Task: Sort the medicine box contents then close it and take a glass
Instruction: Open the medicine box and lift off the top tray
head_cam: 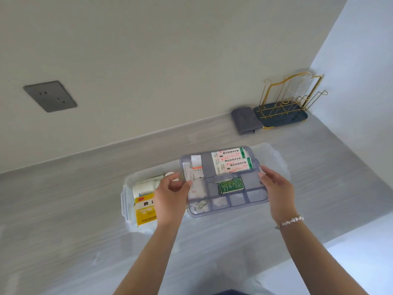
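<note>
A clear medicine box [127,201] stands open on the grey counter, with a yellow carton [145,209] and white packs inside. Over its right half I hold a blue-tinted divided tray [238,199]. My left hand [170,196] grips the tray's left edge and my right hand [276,188] grips its right edge. In the tray lie white plaster packs with green ends [231,160], a small green box [231,185] and several white sachets. No glass is in view.
At the back right corner stands a gold wire rack on a dark blue tray [282,111], with a folded grey cloth [244,122] beside it. A grey wall socket [50,96] is on the wall at the left. The counter edge runs along the lower right.
</note>
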